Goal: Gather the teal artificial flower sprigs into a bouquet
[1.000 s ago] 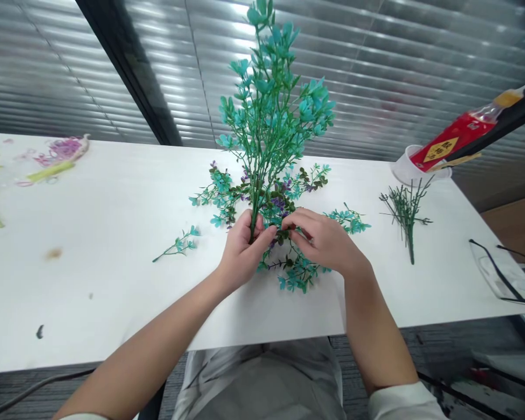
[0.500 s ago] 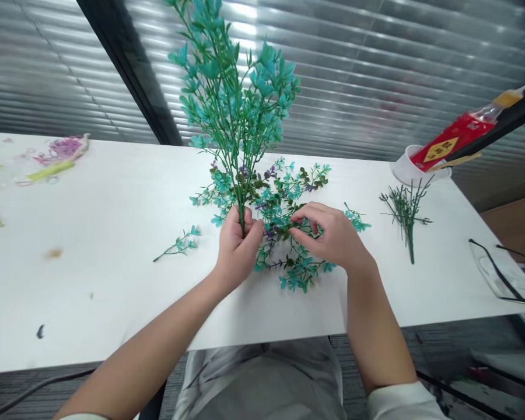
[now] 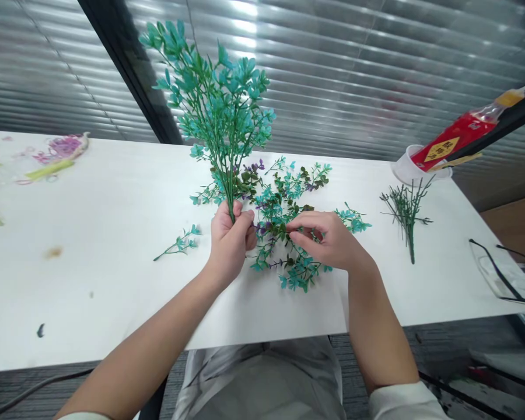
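My left hand [image 3: 231, 239] is wrapped around the lower stems of an upright bunch of artificial teal-leaved stems [image 3: 227, 116]. The bunch leans slightly left above the table. My right hand [image 3: 328, 239] pinches a small artificial sprig [image 3: 275, 228] with green and purple leaves, its fingertips over the pile. Loose teal, dark green and purple artificial sprigs [image 3: 304, 274] lie spread between and behind both hands. Part of that pile is hidden under my right hand. One separate teal sprig [image 3: 179, 244] lies to the left of my left hand.
On the white table [image 3: 114, 251], a bare green stem bunch [image 3: 408, 216] lies at right, near a red-labelled bottle [image 3: 455, 137] in a white plastic cup [image 3: 406, 166]. Eyeglasses [image 3: 503, 280] rest at the right edge. Purple shreds in netting [image 3: 63, 149] lie far left. Blinds stand behind.
My left hand has moved a little left and up, and the top of the bunch has swung left and lower. My right hand has shifted slightly, still pinched over the pile.
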### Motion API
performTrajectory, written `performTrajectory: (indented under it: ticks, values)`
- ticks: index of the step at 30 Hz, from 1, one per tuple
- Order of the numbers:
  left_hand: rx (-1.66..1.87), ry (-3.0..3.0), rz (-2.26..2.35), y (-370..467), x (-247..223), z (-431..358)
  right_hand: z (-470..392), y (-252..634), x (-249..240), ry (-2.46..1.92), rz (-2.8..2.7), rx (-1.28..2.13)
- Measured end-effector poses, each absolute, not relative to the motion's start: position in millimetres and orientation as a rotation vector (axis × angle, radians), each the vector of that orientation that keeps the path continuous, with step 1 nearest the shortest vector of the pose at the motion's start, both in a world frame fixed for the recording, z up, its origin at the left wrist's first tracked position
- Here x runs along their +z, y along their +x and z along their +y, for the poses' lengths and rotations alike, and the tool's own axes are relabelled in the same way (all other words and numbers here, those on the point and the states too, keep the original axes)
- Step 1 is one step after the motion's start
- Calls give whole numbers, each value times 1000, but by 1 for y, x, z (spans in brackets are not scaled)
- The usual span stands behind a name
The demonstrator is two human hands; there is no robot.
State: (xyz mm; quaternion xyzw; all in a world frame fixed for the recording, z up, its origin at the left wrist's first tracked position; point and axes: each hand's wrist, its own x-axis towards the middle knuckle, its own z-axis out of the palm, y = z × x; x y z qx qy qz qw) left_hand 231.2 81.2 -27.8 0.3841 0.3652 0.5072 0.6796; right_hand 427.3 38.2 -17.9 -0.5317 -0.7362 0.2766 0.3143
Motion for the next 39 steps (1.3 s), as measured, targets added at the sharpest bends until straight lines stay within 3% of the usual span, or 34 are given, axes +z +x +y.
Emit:
performTrajectory:
  ticks: [9, 15, 26, 39]
  values:
    - [1166, 932, 745, 231, -30, 77, 41, 428, -20, -1383, -1910, 614]
    - [1224, 1016, 603, 230, -34, 75, 45, 433, -26, -1090, -1561, 403]
    - [1218, 1135, 474, 229, -42, 72, 43, 411, -30, -892, -1127, 731]
    - [1206, 1247, 386, 232, -43, 66, 43, 408, -33, -707, -1258, 922]
